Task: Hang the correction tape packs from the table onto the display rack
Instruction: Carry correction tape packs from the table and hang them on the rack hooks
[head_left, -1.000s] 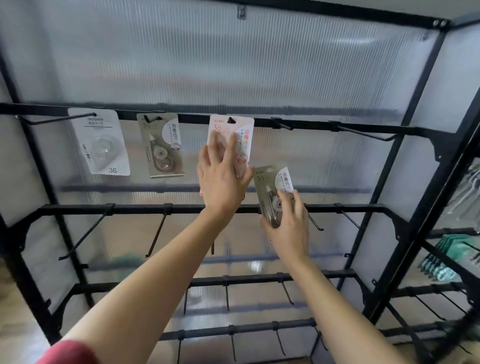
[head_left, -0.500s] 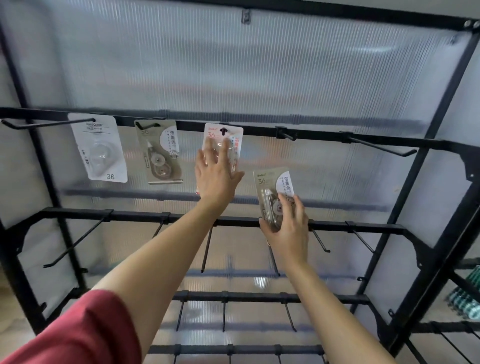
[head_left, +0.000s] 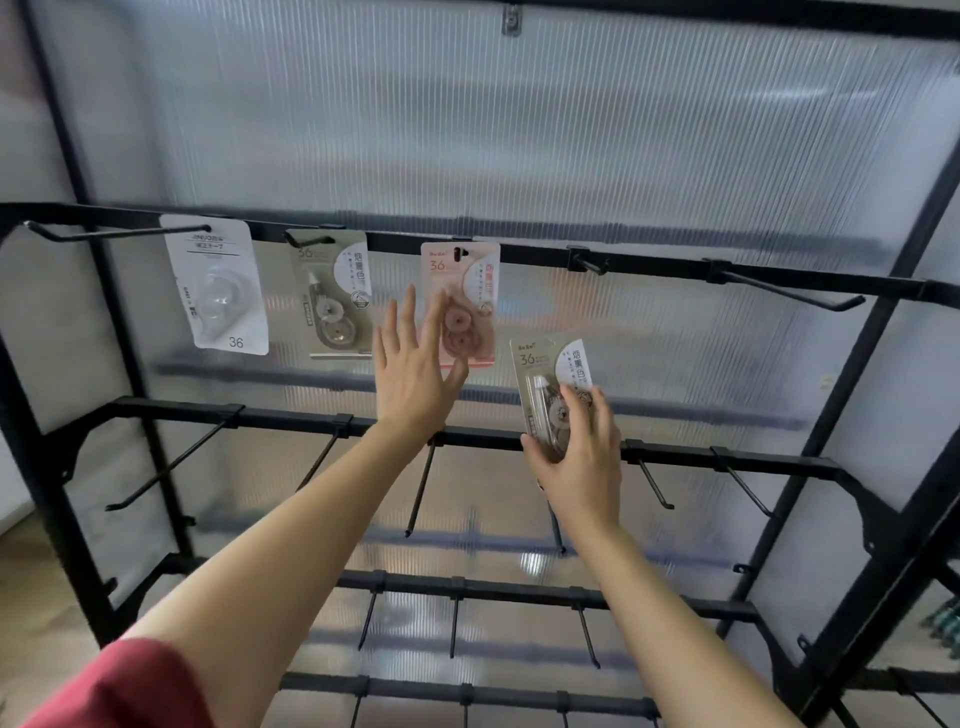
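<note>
Two hands up at the rack (head_left: 649, 266) | left hand (head_left: 410, 382) fingers straight and spread, holding nothing, fingertips over hung pink pack (head_left: 467, 278), contact unclear | right hand (head_left: 584, 460) grips grey pack (head_left: 545, 369) below top rail | white pack (head_left: 218, 291), other grey pack (head_left: 332, 299) hang further left

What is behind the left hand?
The pink correction tape pack, hanging from its hook. The left hand covers its lower left part, so that corner cannot be seen.
</note>
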